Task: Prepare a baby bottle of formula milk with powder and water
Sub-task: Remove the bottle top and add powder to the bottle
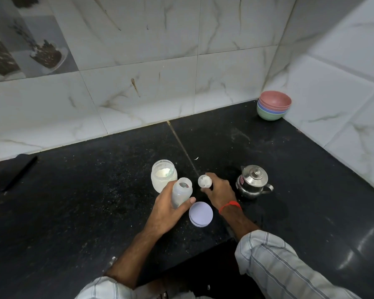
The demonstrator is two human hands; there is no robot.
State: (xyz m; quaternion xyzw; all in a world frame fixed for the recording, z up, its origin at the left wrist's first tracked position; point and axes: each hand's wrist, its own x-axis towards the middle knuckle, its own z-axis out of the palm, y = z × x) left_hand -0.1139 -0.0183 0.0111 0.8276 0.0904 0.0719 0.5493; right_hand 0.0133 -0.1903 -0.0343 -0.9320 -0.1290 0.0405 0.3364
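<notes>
Left hand [166, 209] grasps open bottle [181, 194], tilted. Right hand [219, 192] pinches white scoop or cap [205, 181], at bottle's 3 o'clock. Judgement: steady bottle upright, centre over mouth; powder jar [163, 178] at 11 o'clock.

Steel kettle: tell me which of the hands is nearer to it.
Right. The right hand sits just beside the steel kettle, holding a small white cap; the left hand grips the bottle farther away.

White marble-look wall tiles [138, 93] on 2 sides, black speckled counter [73, 201], stacked bowls [273, 108] in corner
</notes>
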